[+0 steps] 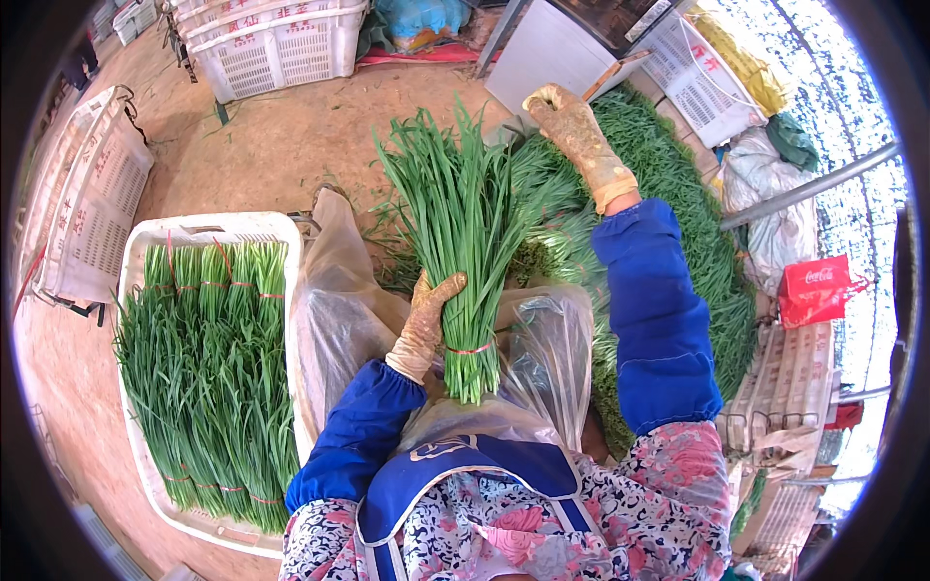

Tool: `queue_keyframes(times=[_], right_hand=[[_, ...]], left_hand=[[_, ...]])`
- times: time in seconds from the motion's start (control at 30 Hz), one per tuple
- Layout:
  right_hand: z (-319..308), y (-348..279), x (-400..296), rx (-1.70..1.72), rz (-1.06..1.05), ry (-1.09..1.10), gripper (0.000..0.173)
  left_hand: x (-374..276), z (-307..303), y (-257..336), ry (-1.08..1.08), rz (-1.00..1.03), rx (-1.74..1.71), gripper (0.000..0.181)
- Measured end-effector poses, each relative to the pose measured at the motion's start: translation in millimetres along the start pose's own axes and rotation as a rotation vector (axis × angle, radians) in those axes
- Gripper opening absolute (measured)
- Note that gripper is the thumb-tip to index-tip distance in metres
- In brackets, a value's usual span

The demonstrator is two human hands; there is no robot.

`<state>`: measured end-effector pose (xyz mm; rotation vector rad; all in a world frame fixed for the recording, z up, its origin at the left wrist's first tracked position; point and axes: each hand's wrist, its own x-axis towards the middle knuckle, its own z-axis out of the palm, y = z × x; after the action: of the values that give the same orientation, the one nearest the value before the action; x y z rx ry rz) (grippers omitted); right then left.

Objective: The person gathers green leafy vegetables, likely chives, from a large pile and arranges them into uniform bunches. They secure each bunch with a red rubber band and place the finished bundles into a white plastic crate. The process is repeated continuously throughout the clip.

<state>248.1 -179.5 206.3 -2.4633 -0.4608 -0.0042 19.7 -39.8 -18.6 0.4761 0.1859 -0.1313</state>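
My left hand [429, 319], in a soiled work glove, grips a bundle of garlic chives [468, 225] from its left side. A red band circles the bundle near its pale cut ends, which point towards my body over my lap. My right hand [559, 109], gloved too, is stretched out far ahead on the right, above the near edge of a large heap of loose chives [668, 196]. Its fingers are curled in to the thumb, and nothing shows between them. At my left, a white plastic crate [294, 319] holds several banded bundles [211, 363] laid in two opposed rows.
Clear plastic sheeting [541, 348] covers my legs. White crates stand stacked ahead [276, 51] and at the far left [94, 196]. A white panel [548, 54] is beyond my right hand. A metal pole [814, 185] and a red bag [814, 290] lie at the right.
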Motion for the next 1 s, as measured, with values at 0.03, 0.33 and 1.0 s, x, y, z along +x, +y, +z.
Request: queue_keyframes(times=[0.03,0.33,1.0], right_hand=[[-3.8,-5.8,-1.9,-0.038,-0.029,0.008,0.028],[17.6,-26.7,-11.5,-0.423,-0.162,-0.271,0.017],[-29.8,2.3,-52.6,-0.278,-0.507,-0.255,0.016]], left_hand=[[0.1,0.2,0.1,-0.006,0.002,0.002,0.045],[1.2,-1.9,0.5,-0.011,-0.019,-0.003,0.043],[2.1,-6.2,-1.1,-0.033,-0.026,0.026,0.047]])
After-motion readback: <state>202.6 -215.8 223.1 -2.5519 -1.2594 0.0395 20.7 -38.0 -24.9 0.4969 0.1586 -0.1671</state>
